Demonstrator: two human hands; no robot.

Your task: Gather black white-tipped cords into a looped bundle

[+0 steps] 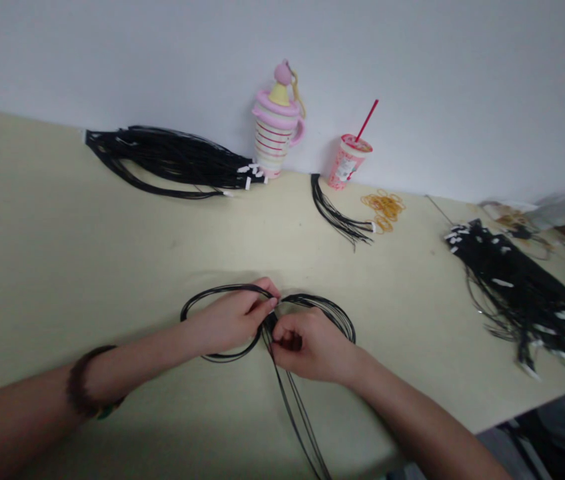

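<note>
A looped bundle of thin black wires [320, 300] lies over the table in front of me, with one loop to the left and one to the right. My left hand [242, 313] pinches the bundle where the loops meet. Just right of it, my right hand [310, 343] has its fingers curled in at the same crossing, closed on the wires there. Loose wire ends run from the crossing down toward the table's front edge. What exactly sits between the fingertips is partly hidden.
Along the wall are a large black wire bundle with white connectors [172, 160], a striped pink-lidded cup [275, 137] and a pink drink cup with a straw [347, 163]. A small wire bundle [335, 213] lies near yellow rubber bands [385, 205]. More wires [517, 280] pile up at right.
</note>
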